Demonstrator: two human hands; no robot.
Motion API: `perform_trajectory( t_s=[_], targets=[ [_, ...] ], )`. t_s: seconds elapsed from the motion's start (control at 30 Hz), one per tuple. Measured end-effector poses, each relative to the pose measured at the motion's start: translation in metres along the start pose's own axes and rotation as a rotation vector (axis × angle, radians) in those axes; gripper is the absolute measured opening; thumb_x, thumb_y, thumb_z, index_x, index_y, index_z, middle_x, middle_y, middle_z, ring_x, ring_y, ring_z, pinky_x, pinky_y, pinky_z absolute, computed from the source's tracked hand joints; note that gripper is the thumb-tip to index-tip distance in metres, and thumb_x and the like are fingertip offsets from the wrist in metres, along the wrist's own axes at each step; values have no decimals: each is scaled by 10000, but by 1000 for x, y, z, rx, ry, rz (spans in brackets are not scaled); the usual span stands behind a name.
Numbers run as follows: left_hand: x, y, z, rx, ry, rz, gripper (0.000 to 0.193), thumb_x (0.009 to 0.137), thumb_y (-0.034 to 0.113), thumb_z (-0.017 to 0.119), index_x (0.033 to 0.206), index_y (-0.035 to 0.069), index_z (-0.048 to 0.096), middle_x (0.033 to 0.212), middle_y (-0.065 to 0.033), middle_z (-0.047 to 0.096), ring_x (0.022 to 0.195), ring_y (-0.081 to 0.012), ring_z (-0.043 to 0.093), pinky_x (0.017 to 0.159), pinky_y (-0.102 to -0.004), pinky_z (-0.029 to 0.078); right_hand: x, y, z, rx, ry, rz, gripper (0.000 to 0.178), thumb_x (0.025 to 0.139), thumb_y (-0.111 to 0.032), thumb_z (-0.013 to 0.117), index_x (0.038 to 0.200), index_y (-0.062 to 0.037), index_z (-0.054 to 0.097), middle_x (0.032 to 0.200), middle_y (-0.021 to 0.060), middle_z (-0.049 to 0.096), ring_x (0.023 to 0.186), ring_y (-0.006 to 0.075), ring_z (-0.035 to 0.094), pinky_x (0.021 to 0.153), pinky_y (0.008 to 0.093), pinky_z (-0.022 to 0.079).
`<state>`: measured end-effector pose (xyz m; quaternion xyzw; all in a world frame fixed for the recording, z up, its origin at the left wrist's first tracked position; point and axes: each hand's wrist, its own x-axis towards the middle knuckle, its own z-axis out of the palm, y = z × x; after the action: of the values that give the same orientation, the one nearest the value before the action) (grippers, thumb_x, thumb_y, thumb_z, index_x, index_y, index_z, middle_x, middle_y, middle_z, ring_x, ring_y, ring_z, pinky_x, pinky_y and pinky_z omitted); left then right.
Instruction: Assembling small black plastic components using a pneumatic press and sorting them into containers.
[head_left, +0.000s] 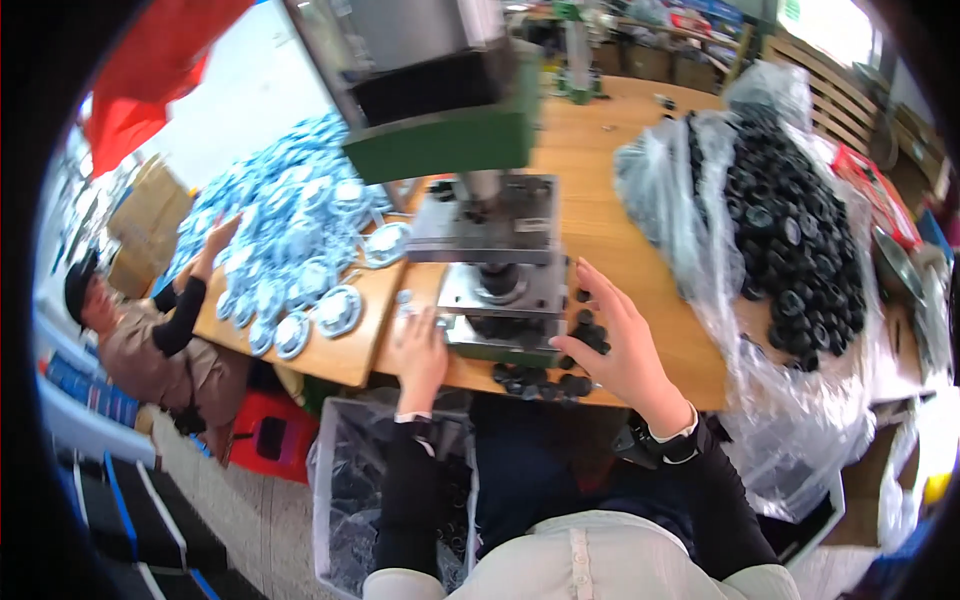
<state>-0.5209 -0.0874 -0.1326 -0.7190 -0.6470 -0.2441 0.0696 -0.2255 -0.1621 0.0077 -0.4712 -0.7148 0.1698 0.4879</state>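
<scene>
A bench press with a green head (pixel 440 145) and stacked steel die plates (pixel 485 232) stands in front of me on the wooden table. My left hand (pixel 420 352) is at the left side of its lower die block (pixel 500 335), with the fingers smeared by motion. To the right of the block my right hand (pixel 625 350) is open, thumb and fingers apart, with nothing seen between them. Small black round caps (pixel 545 382) lie along the table's front edge, and more sit beside the right thumb. What lies between the die plates is hard to make out.
Left, light-blue masks with round white parts (pixel 290 230) are heaped beside a seated person (pixel 170 350). A clear plastic bag (pixel 690 200) of black caps (pixel 790 220) spreads at the right. A lined bin (pixel 345 490) stands below my left arm. A red stool (pixel 270 435) is at left.
</scene>
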Motion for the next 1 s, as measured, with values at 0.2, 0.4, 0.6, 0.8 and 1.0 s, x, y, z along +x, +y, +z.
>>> perform_trajectory(
  t_s=[0.2,0.4,0.6,0.8,1.0],
  targets=[
    [10,2,0,19,-91,-40,350,957,248,435,1259,116,554,1367,-34,500,1323,-227,384,1022,-457,285,-53,131,-124,-355,376,386,279,798,-133,670,1042,-12,610,1076,175,627,1011,329,593,878,382,463],
    [20,2,9,-417,156,42,343,953,121,427,1255,-13,521,1342,-151,498,1266,-329,434,1041,-416,321,-38,223,-201,-626,150,351,373,724,-92,603,1092,-30,609,1013,209,593,980,377,564,864,397,462],
    [19,118,-102,-886,357,17,260,763,113,593,1011,40,569,940,-127,598,899,-306,570,826,-410,444,-6,166,-153,223,148,390,320,776,-16,482,1071,51,585,1019,183,598,1034,313,543,914,368,414],
    [56,175,-91,-1103,433,-44,254,700,135,715,876,24,569,883,-102,572,842,-231,570,756,-334,452,-1,165,-162,-548,139,612,520,806,-94,533,1308,17,457,1343,191,457,1201,286,450,1028,368,332],
    [79,167,-78,-861,504,42,277,701,193,709,933,77,609,928,-133,608,911,-351,553,877,-409,409,-33,236,-214,-324,97,645,665,795,-257,657,1374,-31,420,1432,144,389,1324,250,336,1123,327,187]
  ],
)
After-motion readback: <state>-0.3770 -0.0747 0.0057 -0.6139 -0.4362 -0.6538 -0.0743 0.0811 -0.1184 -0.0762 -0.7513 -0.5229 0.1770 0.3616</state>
